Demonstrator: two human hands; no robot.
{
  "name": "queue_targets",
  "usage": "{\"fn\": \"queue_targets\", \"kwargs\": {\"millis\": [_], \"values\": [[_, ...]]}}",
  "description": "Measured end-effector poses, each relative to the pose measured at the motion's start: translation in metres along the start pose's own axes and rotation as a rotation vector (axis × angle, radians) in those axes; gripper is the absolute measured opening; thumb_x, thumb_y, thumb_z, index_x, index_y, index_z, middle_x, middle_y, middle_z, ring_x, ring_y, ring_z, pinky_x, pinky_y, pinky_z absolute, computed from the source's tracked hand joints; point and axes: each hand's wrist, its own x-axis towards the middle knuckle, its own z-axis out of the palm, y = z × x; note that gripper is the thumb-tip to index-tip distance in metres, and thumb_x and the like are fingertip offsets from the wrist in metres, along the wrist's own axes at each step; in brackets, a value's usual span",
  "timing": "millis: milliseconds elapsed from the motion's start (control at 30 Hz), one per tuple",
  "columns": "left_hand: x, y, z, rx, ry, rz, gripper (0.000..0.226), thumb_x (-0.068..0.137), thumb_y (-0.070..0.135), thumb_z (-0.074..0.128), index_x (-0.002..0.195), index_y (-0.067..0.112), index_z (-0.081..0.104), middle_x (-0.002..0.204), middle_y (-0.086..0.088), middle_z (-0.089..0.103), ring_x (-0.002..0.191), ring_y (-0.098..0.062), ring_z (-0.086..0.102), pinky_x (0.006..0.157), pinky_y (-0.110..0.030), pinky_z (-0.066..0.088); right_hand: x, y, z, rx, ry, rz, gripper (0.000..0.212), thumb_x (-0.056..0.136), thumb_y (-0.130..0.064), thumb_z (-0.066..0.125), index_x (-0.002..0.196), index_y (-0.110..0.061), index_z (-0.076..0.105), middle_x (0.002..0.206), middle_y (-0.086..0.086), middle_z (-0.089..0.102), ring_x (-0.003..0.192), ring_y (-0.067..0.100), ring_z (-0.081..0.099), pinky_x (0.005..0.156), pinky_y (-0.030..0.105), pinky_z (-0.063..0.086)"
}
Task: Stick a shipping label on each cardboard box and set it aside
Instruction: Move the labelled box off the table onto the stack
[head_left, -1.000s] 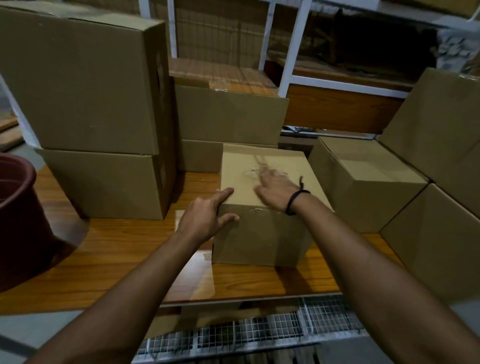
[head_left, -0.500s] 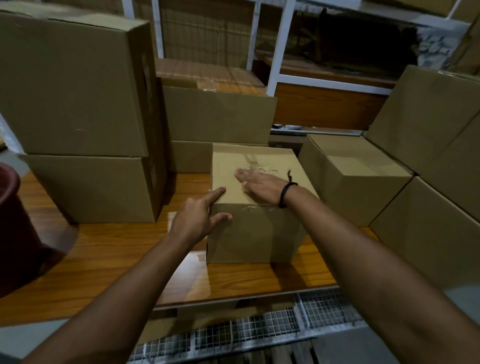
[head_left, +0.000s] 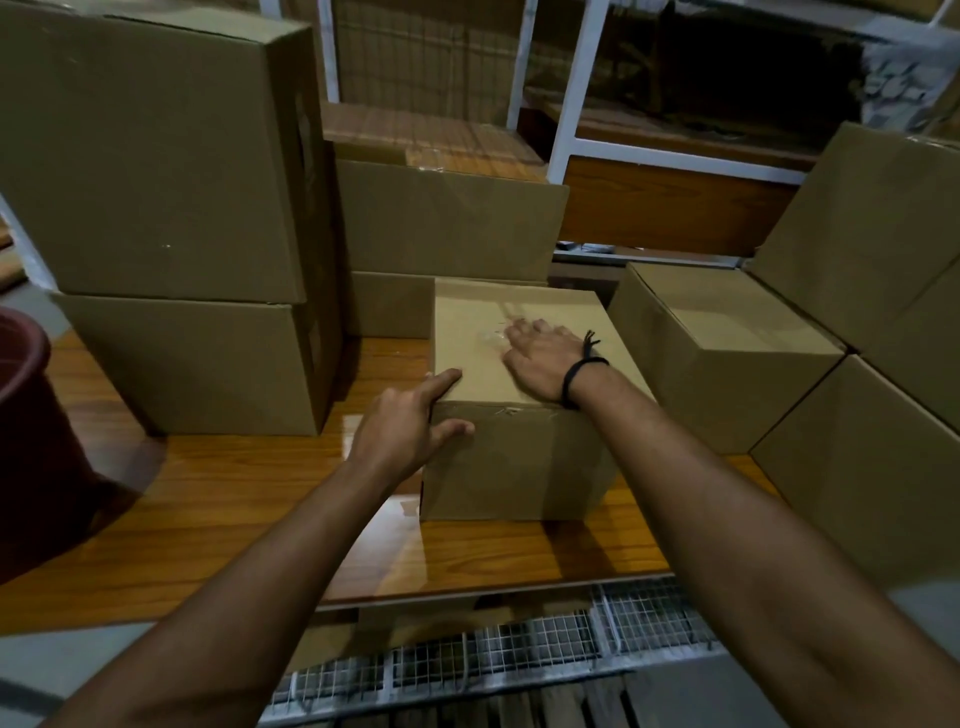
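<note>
A small cardboard box (head_left: 519, 462) stands on the wooden table (head_left: 218, 499) in front of me. A clear, shiny label or strip of tape (head_left: 491, 338) lies on its top face. My right hand (head_left: 540, 358), with a black band at the wrist, lies flat on the top and presses on that strip with straight fingers. At the box's near left corner my left hand (head_left: 405, 431) steadies it: the forefinger lies along the top edge and the thumb rests on the front face.
Two large boxes (head_left: 171, 218) are stacked at the left, more boxes (head_left: 447, 223) stand behind, and others (head_left: 722, 353) crowd the right side. A dark red bucket (head_left: 31, 447) sits at the far left. A wire grid (head_left: 498, 654) runs below the table's front edge.
My right hand has slid leftward and back across the box top over the strip. The left hand has kept its place at the corner. My view has shifted slightly.
</note>
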Motion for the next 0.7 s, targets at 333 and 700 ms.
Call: {"fn": "queue_targets", "kwargs": {"millis": [333,700], "values": [[0.003,-0.001,0.000,0.024,-0.002,-0.001,0.077,0.078,0.059,0.068,0.146,0.041,0.036,0.142,-0.006,0.054,0.115,-0.028,0.060,0.090,-0.043,0.054,-0.016,0.017,-0.001,0.048,-0.021,0.063,0.053,0.103,-0.041,0.022,0.154,-0.025,0.017,0.162,-0.002,0.012,0.147,0.022,0.013,0.118,0.040,0.012],[0.003,-0.002,0.002,0.015,-0.003,0.004,0.078,0.079,0.056,0.069,0.147,0.041,0.033,0.141,-0.005,0.054,0.113,-0.025,0.061,0.088,-0.041,0.056,-0.090,0.051,0.024,0.139,0.067,0.155,0.059,0.097,-0.059,0.019,0.150,-0.035,0.019,0.160,-0.011,0.014,0.148,0.016,0.010,0.118,0.047,0.010]]}}
